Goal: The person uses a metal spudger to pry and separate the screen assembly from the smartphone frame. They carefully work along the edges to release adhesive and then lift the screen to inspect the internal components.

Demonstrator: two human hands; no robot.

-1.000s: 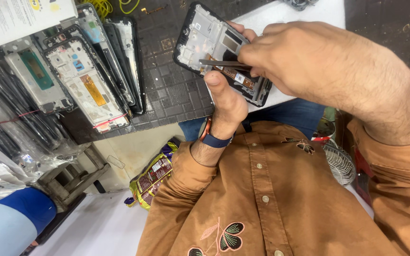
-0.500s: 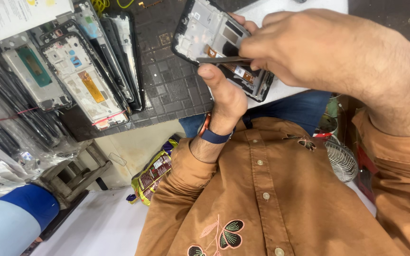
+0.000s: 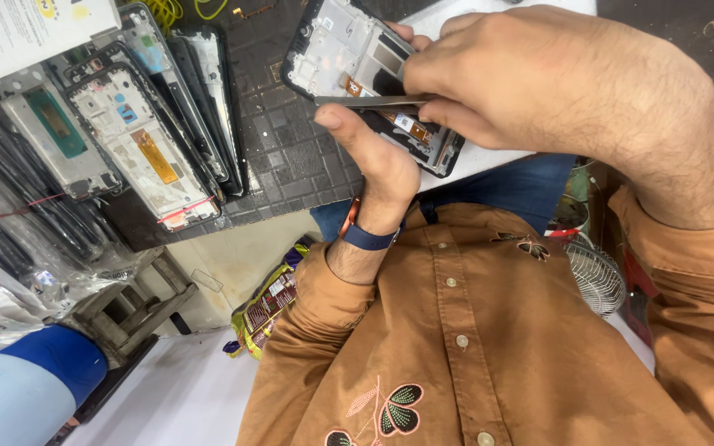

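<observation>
Two hands at upper centre: left hand [image 3: 373, 161] grips opened black phone frame [image 3: 349, 58], back removed; right hand [image 3: 539, 78] pinches thin metal tweezers [image 3: 365, 101] over orange flex cable [image 3: 411, 128], still seated. Stacked spare frames [image 3: 142, 157] at left.

Bright, even, white-toned light overhead; no hard shadows anywhere. Soft shade only under the right hand [image 3: 539, 91] where it crosses the phone frame [image 3: 357, 66], and beneath the left hand [image 3: 378, 161] against the dark grid mat [image 3: 291, 157]. Mild glare on the glossy edges of the stacked phone frames [image 3: 150, 132] and on the plastic bags [image 3: 10, 239] at left. White floor [image 3: 175, 396] near blown out. Focus sharp on hands and brown shirt [image 3: 473, 347]; tweezers [image 3: 365, 101] crisp, no motion blur. Wide-angle stretch at the margins: blue-and-white cylinder [image 3: 18, 388] at lower left softened and bulged. Small fan [image 3: 597, 277] dim, slightly soft.
</observation>
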